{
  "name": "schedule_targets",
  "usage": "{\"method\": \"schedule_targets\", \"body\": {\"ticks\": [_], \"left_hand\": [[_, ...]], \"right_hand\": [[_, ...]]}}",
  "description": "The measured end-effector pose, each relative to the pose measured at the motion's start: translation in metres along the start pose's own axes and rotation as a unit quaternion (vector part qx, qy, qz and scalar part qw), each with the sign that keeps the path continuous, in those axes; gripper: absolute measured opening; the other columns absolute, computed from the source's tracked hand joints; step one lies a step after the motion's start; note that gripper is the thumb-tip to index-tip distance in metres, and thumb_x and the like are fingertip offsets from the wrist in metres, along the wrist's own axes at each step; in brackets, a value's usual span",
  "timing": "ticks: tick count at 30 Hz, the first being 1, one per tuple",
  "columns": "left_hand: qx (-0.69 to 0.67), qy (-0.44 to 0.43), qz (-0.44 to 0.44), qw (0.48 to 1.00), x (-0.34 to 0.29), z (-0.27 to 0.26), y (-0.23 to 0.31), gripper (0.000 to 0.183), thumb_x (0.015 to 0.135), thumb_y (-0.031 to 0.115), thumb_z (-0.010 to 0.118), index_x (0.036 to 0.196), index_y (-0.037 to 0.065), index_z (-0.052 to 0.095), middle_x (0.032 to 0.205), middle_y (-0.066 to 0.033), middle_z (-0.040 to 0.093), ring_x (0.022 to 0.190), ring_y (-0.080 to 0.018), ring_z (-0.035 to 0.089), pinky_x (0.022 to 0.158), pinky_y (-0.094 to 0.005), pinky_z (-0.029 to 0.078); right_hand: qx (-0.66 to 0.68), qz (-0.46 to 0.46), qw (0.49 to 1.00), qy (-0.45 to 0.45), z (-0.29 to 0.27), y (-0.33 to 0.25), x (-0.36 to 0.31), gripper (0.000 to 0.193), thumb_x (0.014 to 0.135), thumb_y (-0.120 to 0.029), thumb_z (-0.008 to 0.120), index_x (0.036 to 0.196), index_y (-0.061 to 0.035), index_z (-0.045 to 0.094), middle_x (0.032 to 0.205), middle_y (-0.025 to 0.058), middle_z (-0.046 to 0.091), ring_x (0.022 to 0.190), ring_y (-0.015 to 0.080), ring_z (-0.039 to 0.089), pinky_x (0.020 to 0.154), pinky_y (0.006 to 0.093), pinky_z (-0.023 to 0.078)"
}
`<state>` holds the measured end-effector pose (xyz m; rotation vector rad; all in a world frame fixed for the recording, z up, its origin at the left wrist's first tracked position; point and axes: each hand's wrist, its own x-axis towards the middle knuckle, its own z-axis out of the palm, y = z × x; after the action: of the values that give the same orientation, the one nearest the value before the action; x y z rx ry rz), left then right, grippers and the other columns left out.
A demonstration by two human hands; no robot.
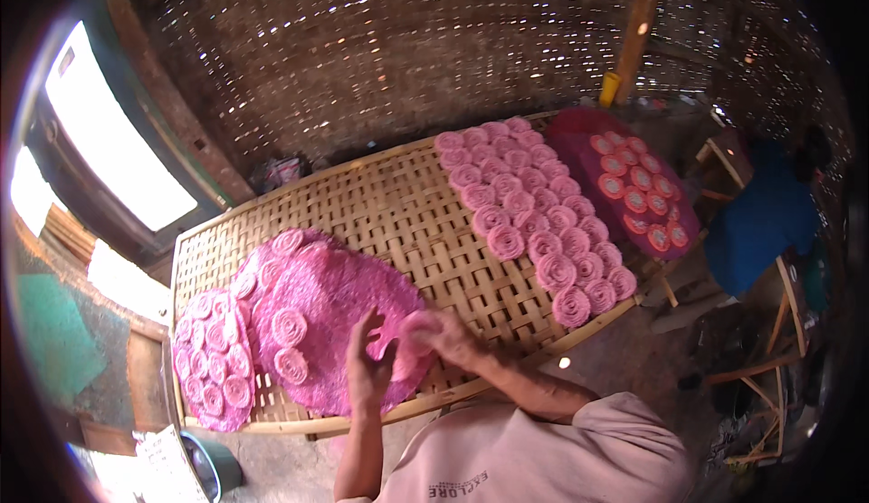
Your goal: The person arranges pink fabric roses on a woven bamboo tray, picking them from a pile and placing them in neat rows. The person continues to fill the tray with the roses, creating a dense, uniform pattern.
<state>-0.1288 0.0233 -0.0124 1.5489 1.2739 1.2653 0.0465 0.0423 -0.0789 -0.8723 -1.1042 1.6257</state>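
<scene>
A large round magenta pad (335,295) with a rough, speckled surface lies at the front left of the woven bamboo table. A few pale pink spiral coils (289,327), rosette-like, rest on its left side. My left hand (369,367) is over the pad's right part, thumb and fingers apart with nothing held. Beside it my right hand (455,340), smeared by motion, has its fingers on a pale pink coil (415,340) above the pad's right edge. A smaller pad covered with coils (215,358) is at the table's left end.
Rows of pink coils (520,200) cover the right part of the woven table (362,191). Beyond them is a dark red pad with orange-pink coils (638,182). A person in blue (760,222) is at the far right. A teal bucket (222,467) stands at the lower left.
</scene>
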Motion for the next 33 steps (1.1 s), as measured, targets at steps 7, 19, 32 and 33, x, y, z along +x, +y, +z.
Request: {"method": "schedule_targets", "body": {"ticks": [7, 19, 32, 33], "left_hand": [[0.309, -0.092, 0.069, 0.944, -0.001, 0.012, -0.012, 0.056, 0.076, 0.009, 0.072, 0.13, 0.004, 0.059, 0.112, -0.0129, 0.065, 0.111, -0.0328, 0.056, 0.097, -0.0444, 0.045], [0.135, -0.027, 0.104, 0.985, 0.0, 0.033, 0.002, 0.026, 0.071, -0.007, 0.07, 0.095, 0.004, 0.071, 0.094, -0.0117, 0.065, 0.088, -0.0305, 0.066, 0.076, -0.0372, 0.053], [-0.113, -0.072, -0.076, 0.988, -0.002, 0.057, -0.005, 0.026, 0.084, -0.003, 0.062, 0.11, 0.0, 0.068, 0.107, -0.01, 0.071, 0.094, -0.0143, 0.066, 0.083, -0.0289, 0.051], [-0.161, -0.077, -0.093, 0.98, -0.002, 0.059, -0.016, 0.026, 0.085, -0.003, 0.061, 0.11, 0.0, 0.066, 0.106, -0.0103, 0.071, 0.093, -0.0135, 0.065, 0.08, -0.0278, 0.051]], "right_hand": [[0.007, 0.002, 0.996, 0.085, -0.018, -0.03, -0.008, 0.023, 0.089, -0.016, 0.072, 0.108, -0.0036, 0.068, 0.097, 0.0002, 0.067, 0.087, 0.0095, 0.061, 0.081, 0.0268, 0.051], [0.258, 0.111, 0.937, 0.21, -0.031, -0.042, -0.024, 0.022, 0.089, -0.02, 0.073, 0.107, -0.0088, 0.067, 0.1, 0.0041, 0.068, 0.09, 0.0189, 0.068, 0.076, 0.0389, 0.06], [0.243, 0.064, 0.931, 0.263, -0.049, -0.048, -0.025, 0.031, 0.088, -0.019, 0.075, 0.111, -0.0018, 0.063, 0.105, 0.0086, 0.066, 0.092, 0.0216, 0.068, 0.075, 0.0409, 0.061], [0.228, 0.055, 0.935, 0.267, -0.046, -0.048, -0.025, 0.031, 0.088, -0.02, 0.076, 0.11, -0.0025, 0.063, 0.104, 0.0079, 0.067, 0.091, 0.0209, 0.068, 0.073, 0.0399, 0.061]]}}
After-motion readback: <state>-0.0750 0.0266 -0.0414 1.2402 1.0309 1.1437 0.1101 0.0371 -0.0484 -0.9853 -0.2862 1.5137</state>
